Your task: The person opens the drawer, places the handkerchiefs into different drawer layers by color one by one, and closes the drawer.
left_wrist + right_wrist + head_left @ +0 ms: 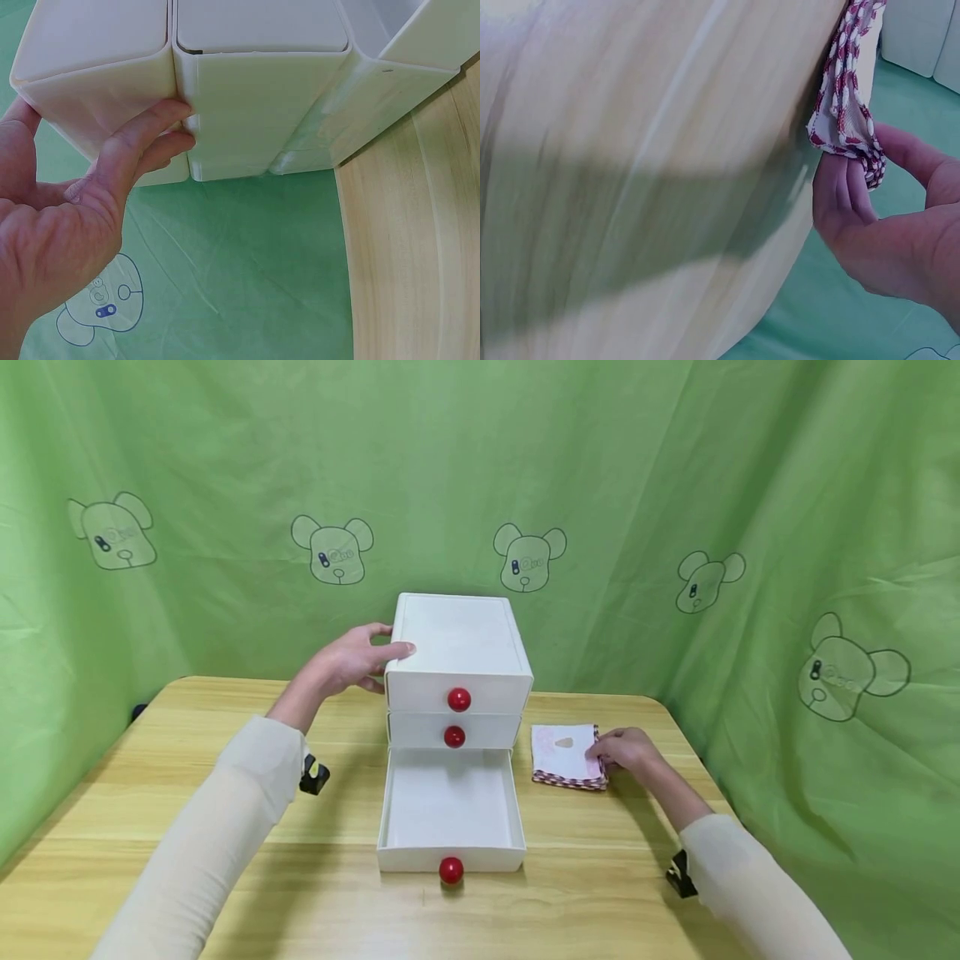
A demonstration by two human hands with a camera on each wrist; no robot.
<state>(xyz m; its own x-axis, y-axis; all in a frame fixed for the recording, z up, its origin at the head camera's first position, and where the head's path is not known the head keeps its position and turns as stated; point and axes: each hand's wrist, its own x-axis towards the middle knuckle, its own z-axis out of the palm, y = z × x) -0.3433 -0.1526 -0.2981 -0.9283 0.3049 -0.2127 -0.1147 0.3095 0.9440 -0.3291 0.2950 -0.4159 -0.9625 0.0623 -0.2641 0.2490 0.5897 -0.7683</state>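
Note:
A white desktop drawer unit (pixel 465 631) with red round knobs stands on the table. Its bottom drawer (pixel 450 797) is pulled out, and its bare white floor shows; the two upper drawers are closed. My left hand (pixel 352 660) rests against the unit's upper left edge, thumb on the top and fingers on the side wall (pixel 240 112). To the right of the unit lies a folded white cloth (pixel 551 756) with a red-and-white checked edge (pixel 847 97). My right hand (pixel 628 750) pinches its right side, thumb above and fingers beneath.
The light wood table (pixel 600 893) carries the unit and the cloth. A green curtain (pixel 435 460) printed with bear heads hangs behind and along both sides. Black bands (pixel 313 774) are worn near both cuffs.

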